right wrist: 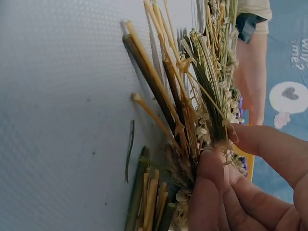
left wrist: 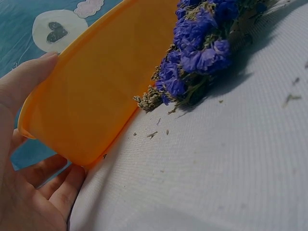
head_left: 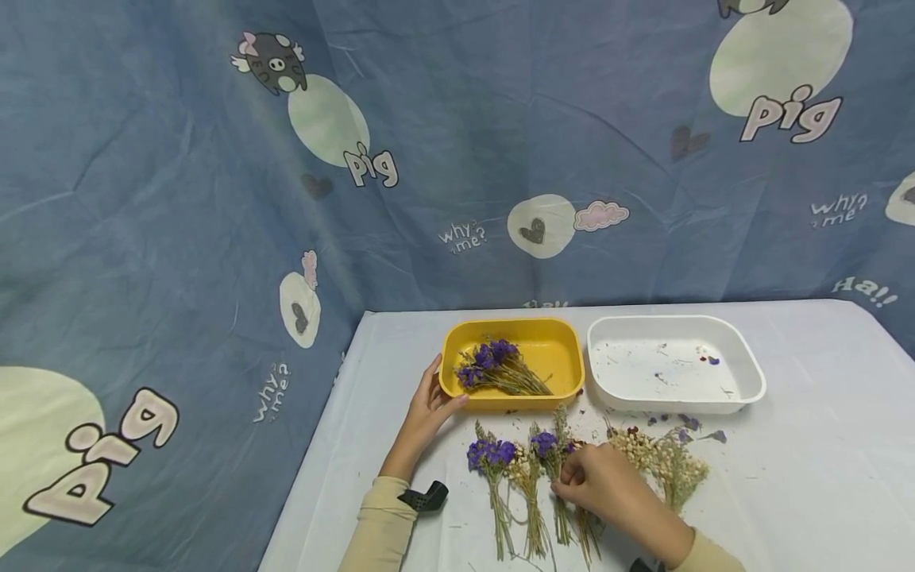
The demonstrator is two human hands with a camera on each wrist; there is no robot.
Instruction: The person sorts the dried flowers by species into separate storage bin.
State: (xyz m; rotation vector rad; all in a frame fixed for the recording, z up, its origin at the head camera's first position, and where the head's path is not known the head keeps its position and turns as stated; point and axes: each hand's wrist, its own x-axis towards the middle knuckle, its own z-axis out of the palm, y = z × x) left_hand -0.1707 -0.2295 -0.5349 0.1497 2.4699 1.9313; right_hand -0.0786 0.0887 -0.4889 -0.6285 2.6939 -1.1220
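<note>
My left hand (head_left: 426, 409) grips the left front corner of a yellow plastic tray (head_left: 525, 404); in the left wrist view the thumb lies at its rim and the fingers curl near its base. Inside that tray lies a bunch of purple dried flowers (head_left: 493, 361) with thin stems. My right hand (head_left: 615, 488) pinches the stems of a dried flower bunch (head_left: 545, 443) with purple heads, lying in the row before the tray. The right wrist view shows thumb and forefinger on green stems (right wrist: 211, 86); the fingers hide part of the bunch.
A white tray (head_left: 675, 405) with small plant scraps stands right of the yellow one. Another purple bunch (head_left: 492, 457) and a cream bunch (head_left: 525, 473) lie left of my right hand. More cream flowers (head_left: 675, 469) lie to its right, with loose purple petals (head_left: 689, 422). A printed blue curtain (head_left: 429, 95) hangs behind.
</note>
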